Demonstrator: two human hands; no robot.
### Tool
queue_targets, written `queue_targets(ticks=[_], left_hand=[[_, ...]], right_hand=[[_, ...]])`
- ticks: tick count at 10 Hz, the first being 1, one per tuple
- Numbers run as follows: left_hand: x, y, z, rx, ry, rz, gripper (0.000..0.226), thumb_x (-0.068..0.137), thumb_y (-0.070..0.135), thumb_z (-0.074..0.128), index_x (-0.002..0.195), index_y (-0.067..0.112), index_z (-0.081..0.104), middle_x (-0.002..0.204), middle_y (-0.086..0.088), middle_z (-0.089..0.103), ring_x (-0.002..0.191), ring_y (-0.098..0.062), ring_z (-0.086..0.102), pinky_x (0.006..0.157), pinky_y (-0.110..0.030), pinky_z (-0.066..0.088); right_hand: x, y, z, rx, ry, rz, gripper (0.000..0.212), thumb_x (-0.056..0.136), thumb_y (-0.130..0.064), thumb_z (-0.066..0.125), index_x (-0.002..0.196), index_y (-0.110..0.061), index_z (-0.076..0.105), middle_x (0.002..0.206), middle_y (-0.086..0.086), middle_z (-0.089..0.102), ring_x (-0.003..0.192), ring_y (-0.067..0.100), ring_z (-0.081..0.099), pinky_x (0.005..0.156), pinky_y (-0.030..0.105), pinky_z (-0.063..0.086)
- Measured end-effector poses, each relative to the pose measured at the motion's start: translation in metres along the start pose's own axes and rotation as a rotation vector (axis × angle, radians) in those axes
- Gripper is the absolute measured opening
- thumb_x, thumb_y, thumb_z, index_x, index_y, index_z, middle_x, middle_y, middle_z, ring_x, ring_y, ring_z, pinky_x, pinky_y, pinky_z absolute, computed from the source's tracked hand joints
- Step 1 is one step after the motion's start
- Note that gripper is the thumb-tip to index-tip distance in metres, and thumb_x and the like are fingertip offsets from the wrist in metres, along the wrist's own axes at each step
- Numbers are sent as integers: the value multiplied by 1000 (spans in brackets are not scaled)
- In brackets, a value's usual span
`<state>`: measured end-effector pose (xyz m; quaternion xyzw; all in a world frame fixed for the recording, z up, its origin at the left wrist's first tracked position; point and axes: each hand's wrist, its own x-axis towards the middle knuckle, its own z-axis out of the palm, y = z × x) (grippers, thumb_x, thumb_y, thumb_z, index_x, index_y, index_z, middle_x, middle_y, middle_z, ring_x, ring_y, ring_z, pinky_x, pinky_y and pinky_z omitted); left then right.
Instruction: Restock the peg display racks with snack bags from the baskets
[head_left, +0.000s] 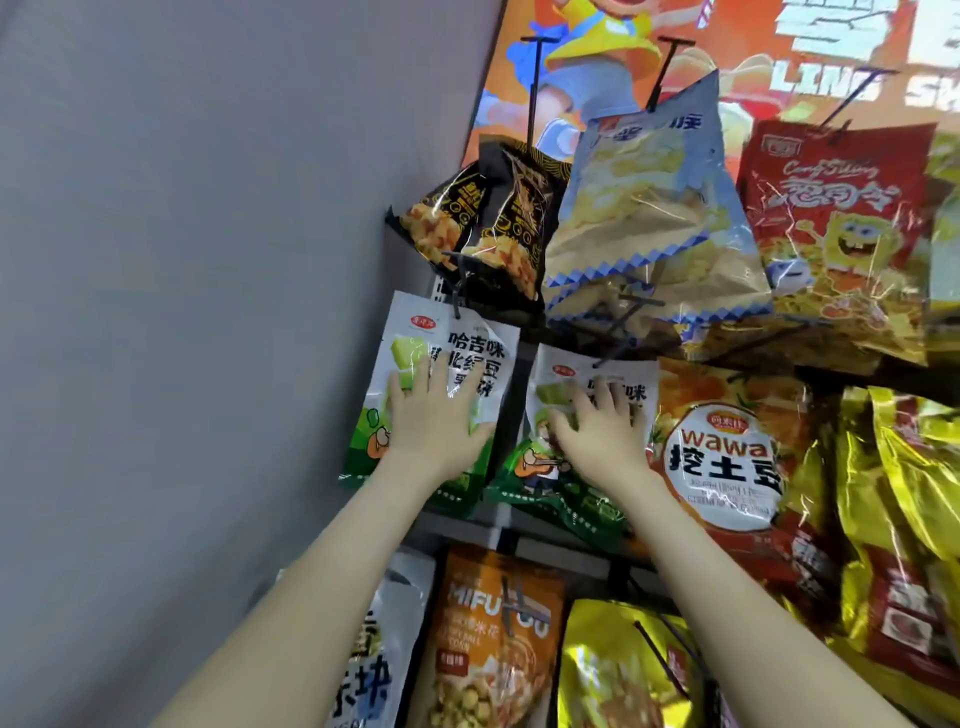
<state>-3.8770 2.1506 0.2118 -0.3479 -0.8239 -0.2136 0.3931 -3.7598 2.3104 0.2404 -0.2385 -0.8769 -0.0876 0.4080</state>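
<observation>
Head view: left hand (435, 417) flat-spread on upright left bag (457, 332), right hand (603, 432) likewise on right bag (560, 372)

Wall (208, 260), 9 o'clock: plain grey.
Poster (509, 31), 12 o'clock: orange, cartoon figure in yellow and blue.
Black bags (498, 218): gold line pattern.
Pale bag (654, 208): blue-white zigzag hem.
Red bag (831, 218), 2 o'clock: yellow cartoon.
Centre bags (410, 353): white over green, black lettering.
Foil bags (909, 467), 3 o'clock: gold.

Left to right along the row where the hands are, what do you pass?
Grey wall → first green-and-white bag, left hand on it → second green-and-white bag, right hand on it → orange wawa bag → gold bags.
</observation>
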Motion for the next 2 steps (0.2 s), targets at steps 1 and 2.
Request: queue_targets(ticks=[1,2], left_hand=[[-20,9,-5,-32,25,-9,68,97,54,34,153,31,4,161,-13,0,148,-30,-5,115,-56,-4],[-35,20,-12,-50,103,-22,66,97,49,37,153,29,9,160,-14,3,148,-29,-2,115,-54,-5]], right_hand=[[-24,-11,-8,36,81,-57,51,99,-37,36,147,-22,29,157,10,22,144,26,15,115,43,12],[-42,-13,-14,113,145,-152,48,97,-28,43,144,-17,36,148,11,36,135,29,30,109,42,24]])
